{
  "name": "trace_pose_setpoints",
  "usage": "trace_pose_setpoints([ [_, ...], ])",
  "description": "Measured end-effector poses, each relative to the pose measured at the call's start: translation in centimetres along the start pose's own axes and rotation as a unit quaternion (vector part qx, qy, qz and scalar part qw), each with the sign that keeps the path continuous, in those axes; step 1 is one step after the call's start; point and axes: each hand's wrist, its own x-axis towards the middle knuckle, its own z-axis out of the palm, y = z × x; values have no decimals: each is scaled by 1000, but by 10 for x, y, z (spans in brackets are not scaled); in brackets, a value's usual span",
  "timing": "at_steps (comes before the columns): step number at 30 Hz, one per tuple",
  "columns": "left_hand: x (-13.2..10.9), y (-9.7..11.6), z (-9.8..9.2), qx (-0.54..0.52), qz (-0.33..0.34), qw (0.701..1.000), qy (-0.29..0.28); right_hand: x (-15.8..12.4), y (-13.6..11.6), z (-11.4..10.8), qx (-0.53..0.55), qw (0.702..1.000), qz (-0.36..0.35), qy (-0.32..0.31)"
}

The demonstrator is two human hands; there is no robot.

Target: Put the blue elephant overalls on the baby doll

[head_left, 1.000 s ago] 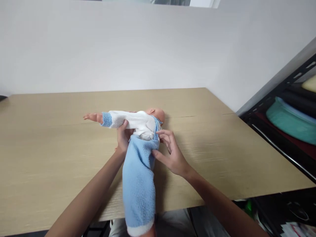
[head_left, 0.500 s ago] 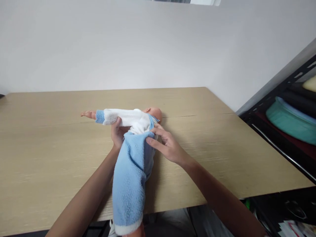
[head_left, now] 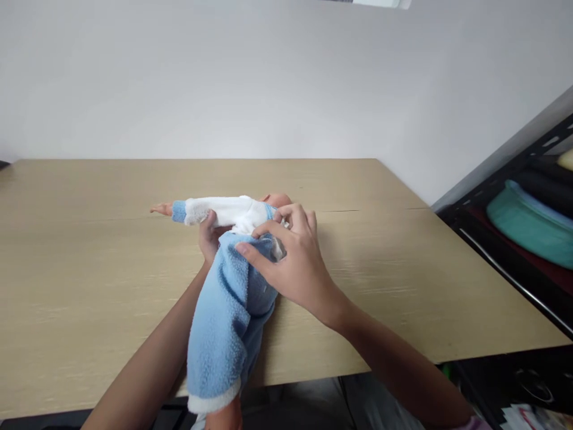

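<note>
Plain workroom: wooden table (head_left: 89, 269), white wall (head_left: 224, 77), storage rack (head_left: 505, 173).

- Table (head_left: 111, 286): light wood-grain top, with a thin seam running across it just behind the doll's head.
- Doll (head_left: 215, 322) in blue and white fleece: mid-table, head toward the far edge, one arm stretched left, legs overhanging the near edge.

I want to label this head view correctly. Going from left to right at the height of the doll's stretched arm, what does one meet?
doll's bare hand → blue cuff → white sleeve → right hand → black shelf → teal item lying on it.
</note>
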Motion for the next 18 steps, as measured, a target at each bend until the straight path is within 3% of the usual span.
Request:
trace_pose_setpoints([
  [3,2,0,0,4,4,1000,5,10,-5,-1,31,996,-38,-78],
  [6,4,-2,-1,2,43,999,6,22,-8,3,41,987,-19,-157],
  [10,5,-5,-9,-4,66,998,-22,38,-7,12,18,982,9,-187],
  [14,6,-2,-17,-7,87,996,6,49,-3,24,3,979,83,-184],
  [18,6,3,-18,-8,67,997,45,45,4,31,-3,993,50,-104],
])
